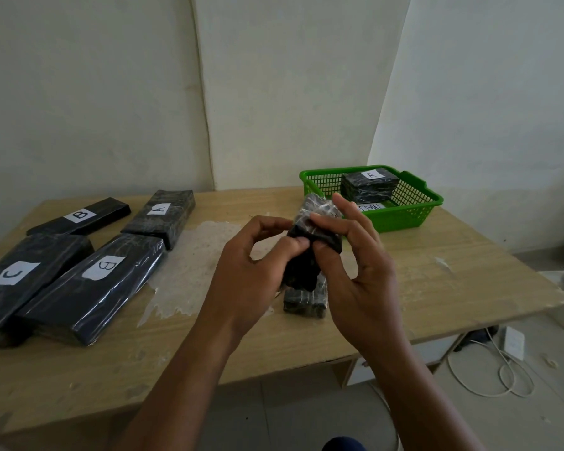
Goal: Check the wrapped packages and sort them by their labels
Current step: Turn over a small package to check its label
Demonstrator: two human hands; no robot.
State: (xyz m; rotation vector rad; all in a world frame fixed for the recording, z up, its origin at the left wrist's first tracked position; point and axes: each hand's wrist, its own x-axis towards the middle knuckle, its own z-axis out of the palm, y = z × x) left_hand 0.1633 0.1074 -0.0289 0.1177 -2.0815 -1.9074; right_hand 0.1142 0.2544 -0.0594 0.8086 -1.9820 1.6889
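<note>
Head cam looks down at a light wooden table (404, 288) with both hands up over the middle of it; the left hand (251, 265) and right hand (355, 265) are both pinching a small black package wrapped in clear film (310, 236), thumbs and fingertips clamped on it, held tilted above the table; no label showing on the side facing the camera, so I'd say this is the checking step, turning it to find the letter; another small wrapped black package (305, 301) sits on the table right under the hands; far right there's a green plastic mesh basket (404, 216) with a black package labelled A (370, 185) inside; over on the left lie four bigger black packages, labelled B (79, 216), A (160, 216), C (30, 275) and B (92, 284); next move probably needs a rotation till the label faces up, then it goes to whichever group matches.
</note>
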